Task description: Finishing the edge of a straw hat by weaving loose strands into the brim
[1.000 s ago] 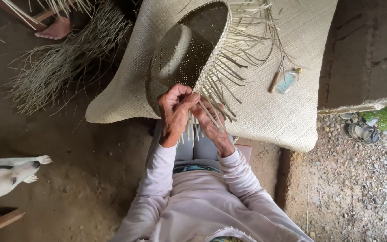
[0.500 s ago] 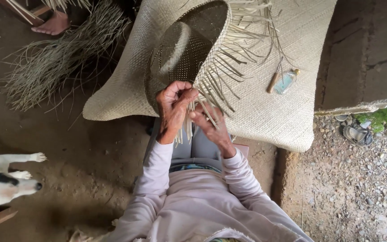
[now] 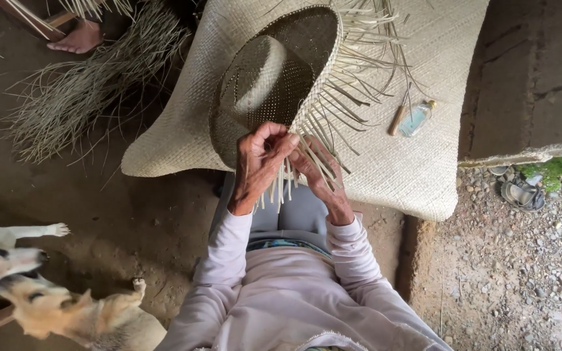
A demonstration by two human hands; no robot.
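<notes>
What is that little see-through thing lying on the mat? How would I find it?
Start at the big woven mat. Look right of the hat, past its loose straw ends. There lies a small clear bottle with bluish liquid, beside a short wooden stick; it is the only glassy thing there.

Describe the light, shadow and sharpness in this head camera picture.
Head view: soft, even daylight with no glare; the inside of the woven hat lies in shade; the left hand and right hand on the loose straw ends are sharp; the dogs at the lower left edge look slightly stretched and soft.
</notes>
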